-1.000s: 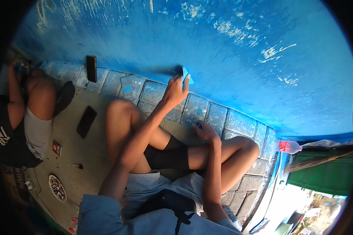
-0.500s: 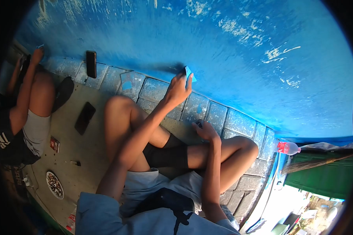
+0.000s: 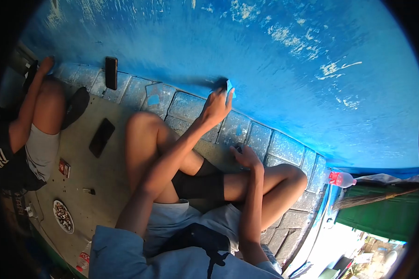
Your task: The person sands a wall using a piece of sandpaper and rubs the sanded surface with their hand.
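Observation:
My left hand is closed round a folded blue sheet and presses it against the low part of the blue wall. Its fingers partly hide the sheet, whose exact kind I cannot tell. Pale worn patches and scratches mark the paint higher up. Close above my crossed legs, my right hand is curled near the paving blocks. A small dark thing shows at its fingertips, too little visible to name.
A phone stands against the wall, another phone lies on the floor. Left are a red pack, a lighter and a plate of butts. A co-worker sits far left. Right: a bottle and broom.
The whole view has shifted slightly. My left hand and the blue sheet appear a little further right and lower against the wall. My right hand has barely moved.

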Demonstrator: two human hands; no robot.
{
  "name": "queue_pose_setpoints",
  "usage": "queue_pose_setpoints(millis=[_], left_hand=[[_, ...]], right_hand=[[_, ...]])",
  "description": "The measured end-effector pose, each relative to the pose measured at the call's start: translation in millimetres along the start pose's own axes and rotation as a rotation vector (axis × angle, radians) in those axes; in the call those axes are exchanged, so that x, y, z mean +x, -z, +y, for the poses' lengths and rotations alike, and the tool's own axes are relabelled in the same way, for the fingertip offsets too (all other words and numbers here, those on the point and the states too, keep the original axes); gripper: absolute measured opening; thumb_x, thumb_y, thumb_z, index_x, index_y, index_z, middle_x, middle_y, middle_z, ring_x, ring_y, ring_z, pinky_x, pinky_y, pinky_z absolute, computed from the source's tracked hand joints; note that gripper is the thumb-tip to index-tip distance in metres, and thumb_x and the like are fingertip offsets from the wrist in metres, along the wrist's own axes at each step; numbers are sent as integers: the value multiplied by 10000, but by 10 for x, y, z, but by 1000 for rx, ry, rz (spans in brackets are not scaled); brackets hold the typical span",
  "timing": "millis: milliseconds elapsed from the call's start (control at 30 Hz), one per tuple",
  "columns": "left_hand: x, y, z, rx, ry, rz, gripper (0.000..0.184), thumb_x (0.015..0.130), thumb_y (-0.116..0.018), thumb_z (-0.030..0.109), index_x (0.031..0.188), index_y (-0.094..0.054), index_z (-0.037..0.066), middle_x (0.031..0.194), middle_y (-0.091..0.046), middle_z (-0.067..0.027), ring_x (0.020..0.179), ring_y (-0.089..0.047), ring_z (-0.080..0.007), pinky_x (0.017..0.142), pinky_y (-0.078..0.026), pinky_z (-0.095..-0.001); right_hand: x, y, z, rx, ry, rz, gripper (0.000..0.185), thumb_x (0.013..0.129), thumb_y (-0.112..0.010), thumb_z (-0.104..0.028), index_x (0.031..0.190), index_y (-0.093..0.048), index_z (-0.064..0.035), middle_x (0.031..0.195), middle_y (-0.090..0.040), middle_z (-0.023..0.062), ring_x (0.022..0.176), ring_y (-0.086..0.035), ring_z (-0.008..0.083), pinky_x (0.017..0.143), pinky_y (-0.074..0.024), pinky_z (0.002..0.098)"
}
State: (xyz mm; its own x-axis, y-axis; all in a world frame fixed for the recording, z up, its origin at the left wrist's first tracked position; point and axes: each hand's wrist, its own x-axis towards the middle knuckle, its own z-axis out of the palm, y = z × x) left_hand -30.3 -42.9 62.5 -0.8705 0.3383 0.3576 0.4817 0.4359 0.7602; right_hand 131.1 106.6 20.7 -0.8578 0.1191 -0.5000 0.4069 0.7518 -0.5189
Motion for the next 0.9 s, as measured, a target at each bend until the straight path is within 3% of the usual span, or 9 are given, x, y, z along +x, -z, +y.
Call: queue_pose_setpoints(millis=[100,267,400,467,600,733,800,867,900], left_hand=[[-156,-316,-428,18,-21,25,357,991,-455,224,917,-616,-86,916,-623,-285,887,-575,-451,819,-443,-519],[0,-44,-76,-16,-6,43,347,992,-452,219,903,-617,-73,951,-622,-289,879,-572,-456,845,-434,-512],[-110,-297,-547,35,-66,95,287,976,-484,184,879,-612,-53,837,-622,-260,767,-580,-450,708,-450,-521],[-34,44,-159,-84,-70,99,267,984,-473,203,965,-594,-35,862,-636,-236,812,-593,-442,753,-462,-505],[-118,-159,-463,201,58,-4,279,985,-474,208,950,-601,-38,903,-626,-258,872,-579,-447,797,-440,-514],[-24,58,-194,-58,43,112,275,978,-481,203,977,-592,-49,921,-616,-272,912,-555,-472,825,-432,-516],[-109,-86,-403,44,-37,148,257,975,-479,177,982,-586,-57,918,-611,-279,889,-563,-477,794,-449,-519],[-93,-120,-558,105,23,64,255,976,-483,173,964,-590,-58,913,-617,-265,884,-565,-473,790,-449,-517],[-105,-87,-493,39,-31,158,303,975,-488,177,810,-597,-53,777,-595,-263,741,-566,-444,694,-446,-509]], right_hand=[[-47,34,-71,23,-3,-11,436,924,-564,-423,1059,-658,-19,839,-692,189,829,-677,295,756,-502,397],[-30,92,-72,8,-10,-5,436,916,-571,-416,1077,-655,-20,897,-683,219,901,-660,341,805,-497,420],[-38,55,-94,22,-40,-38,445,905,-579,-413,1097,-649,-18,954,-675,241,963,-646,384,843,-494,442],[-49,76,-36,5,-55,-25,448,902,-584,-418,1090,-647,-16,948,-675,242,961,-647,383,843,-494,440],[-65,42,-79,79,-69,-35,468,895,-596,-429,1059,-637,7,955,-673,246,959,-649,375,836,-494,434],[-58,54,-80,-18,-57,-2,498,895,-598,-430,1065,-620,38,968,-672,252,976,-647,374,846,-493,429],[-91,-7,-12,18,-62,-8,497,895,-597,-432,1069,-621,32,970,-670,256,985,-643,381,850,-492,432],[22,-5,-64,32,-32,10,495,894,-597,-434,1073,-623,26,973,-668,260,993,-640,387,853,-491,434],[21,-23,-53,17,-33,4,493,893,-597,-439,1067,-626,21,974,-668,259,997,-637,390,850,-491,436]])
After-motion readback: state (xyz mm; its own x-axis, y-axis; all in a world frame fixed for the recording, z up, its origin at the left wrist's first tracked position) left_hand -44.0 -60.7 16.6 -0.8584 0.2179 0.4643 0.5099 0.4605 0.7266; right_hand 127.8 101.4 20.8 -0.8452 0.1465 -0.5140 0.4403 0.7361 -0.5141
